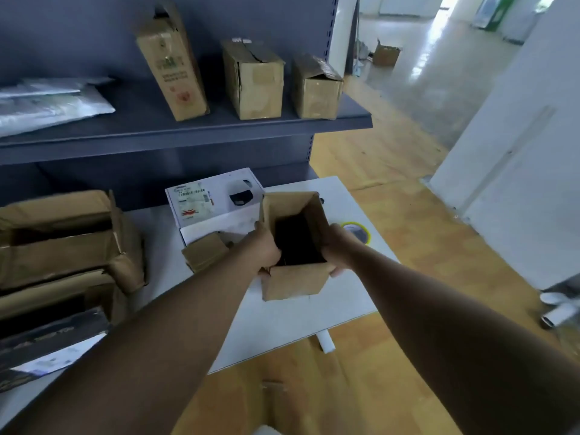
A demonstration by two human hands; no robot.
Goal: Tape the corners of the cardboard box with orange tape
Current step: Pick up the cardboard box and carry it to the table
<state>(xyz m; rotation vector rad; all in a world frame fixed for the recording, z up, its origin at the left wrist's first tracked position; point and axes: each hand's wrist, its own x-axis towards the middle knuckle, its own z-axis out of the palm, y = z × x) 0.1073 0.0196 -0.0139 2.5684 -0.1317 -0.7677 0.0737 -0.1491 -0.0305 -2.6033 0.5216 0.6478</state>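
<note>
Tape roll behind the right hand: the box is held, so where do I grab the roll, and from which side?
Judging by this view, take the tape roll by its outer rim, from above and from the right. It lies flat on the white table, core hole up, and the right hand and cardboard box cover its near-left edge. The left hand could keep the box.
</note>
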